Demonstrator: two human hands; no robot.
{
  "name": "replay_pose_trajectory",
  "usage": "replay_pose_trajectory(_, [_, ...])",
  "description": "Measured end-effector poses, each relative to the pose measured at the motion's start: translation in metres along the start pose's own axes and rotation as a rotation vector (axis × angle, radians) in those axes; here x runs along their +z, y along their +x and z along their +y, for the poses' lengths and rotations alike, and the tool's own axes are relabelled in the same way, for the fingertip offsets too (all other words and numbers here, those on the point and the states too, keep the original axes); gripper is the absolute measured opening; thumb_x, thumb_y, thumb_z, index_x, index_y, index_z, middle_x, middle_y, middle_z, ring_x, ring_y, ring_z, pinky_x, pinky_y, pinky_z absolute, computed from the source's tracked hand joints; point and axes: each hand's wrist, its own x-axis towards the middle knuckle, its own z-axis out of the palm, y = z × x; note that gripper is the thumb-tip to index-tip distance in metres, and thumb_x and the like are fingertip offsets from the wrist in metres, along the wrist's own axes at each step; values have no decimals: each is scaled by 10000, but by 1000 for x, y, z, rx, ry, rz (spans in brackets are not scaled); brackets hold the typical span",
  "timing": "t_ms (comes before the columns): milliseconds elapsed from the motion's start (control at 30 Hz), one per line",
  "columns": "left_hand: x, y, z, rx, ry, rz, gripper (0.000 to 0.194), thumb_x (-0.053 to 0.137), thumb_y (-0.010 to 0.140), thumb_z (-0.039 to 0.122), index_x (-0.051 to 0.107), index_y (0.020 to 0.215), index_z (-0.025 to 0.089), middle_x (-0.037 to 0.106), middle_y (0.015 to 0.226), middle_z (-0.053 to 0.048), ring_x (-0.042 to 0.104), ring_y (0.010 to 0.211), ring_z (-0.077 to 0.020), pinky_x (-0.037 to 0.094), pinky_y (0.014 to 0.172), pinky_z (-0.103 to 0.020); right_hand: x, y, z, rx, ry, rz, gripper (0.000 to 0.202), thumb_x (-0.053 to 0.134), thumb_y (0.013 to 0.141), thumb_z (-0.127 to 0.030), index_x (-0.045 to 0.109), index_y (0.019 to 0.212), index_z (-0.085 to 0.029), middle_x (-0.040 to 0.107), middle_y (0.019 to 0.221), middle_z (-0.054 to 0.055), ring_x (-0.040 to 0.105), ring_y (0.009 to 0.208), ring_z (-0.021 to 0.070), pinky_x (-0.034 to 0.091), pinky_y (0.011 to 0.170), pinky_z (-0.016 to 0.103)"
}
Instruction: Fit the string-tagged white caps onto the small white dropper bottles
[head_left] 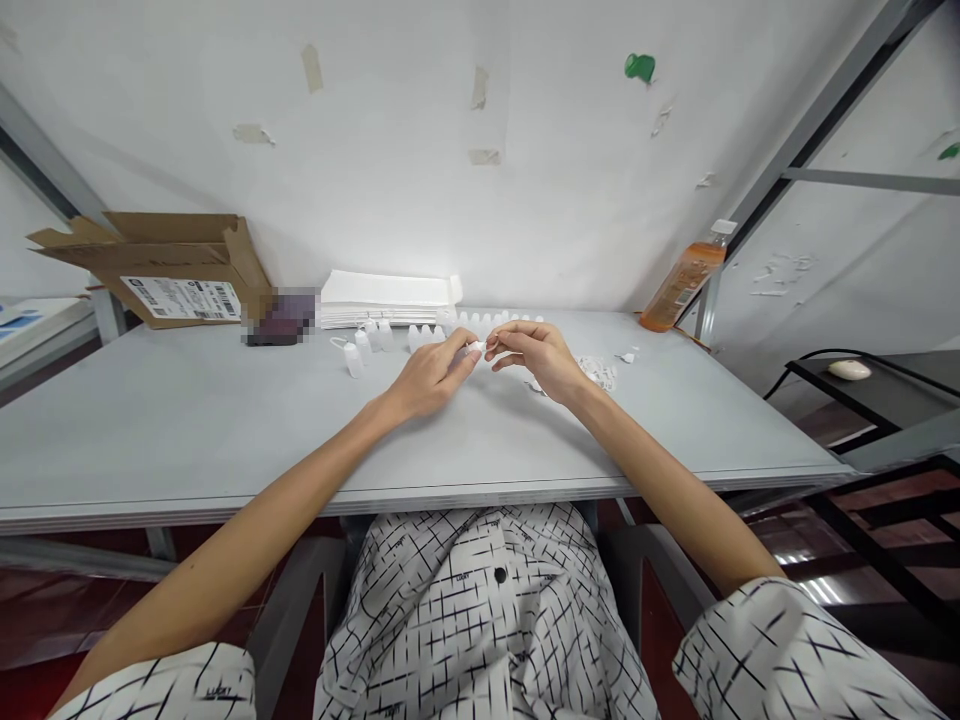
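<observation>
Pinched between the thumb and fingers of my left hand (435,375) is a small white plastic bottle (475,347), mostly covered by the fingers. My right hand (541,358) is closed at the fingertips right beside the bottle's end; whatever it pinches is too small to make out. To the left stand several little translucent bottles, one of them a bottle with a looped cap strap (353,360). Behind my hands runs a row of similar bottles (495,319), partly hidden. Small white pieces (598,373) lie in a pile beyond my right wrist.
An open cardboard box (180,270) and a blurred dark item (283,318) sit at the back left of the grey table (225,430). A stack of white flat sheets or cartons (386,300) lies against the wall. At the back right leans a bottle of orange drink (684,285).
</observation>
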Motion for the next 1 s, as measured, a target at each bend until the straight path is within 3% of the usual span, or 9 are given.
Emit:
replay_pose_trajectory(233, [1,1,1,9,7,73,202,421,960,373,522,993,201,550,720,18,477,610,-142,373,643,-270,0,0,4,-78,-18,45,224,806,765,-430,806,865,-230,761,954,55,687,999,219,608,831,365])
replay_pose_trajectory(533, [4,0,1,-4,41,93,291,402,982,361,584,1139,197,706,956,-30,571,688,-152,408,672,-280,-2,2,8,-97,0,80,248,849,723,-424,804,856,-220,774,921,62,720,958,232,612,780,359])
replay_pose_trajectory(767, [5,1,-1,-6,-23,80,276,395,992,352,589,1104,191,707,956,-43,624,779,-171,438,710,-290,0,1,6,-78,10,73,252,824,745,-433,759,825,-203,768,904,64,724,953,233,599,739,327])
replay_pose_trajectory(1000, [7,2,2,45,-31,113,272,424,970,335,624,1055,171,713,964,-55,615,804,-172,452,770,-289,7,-1,4,-109,-16,46,254,814,752,-415,723,790,-181,714,776,41,681,788,180,604,688,327])
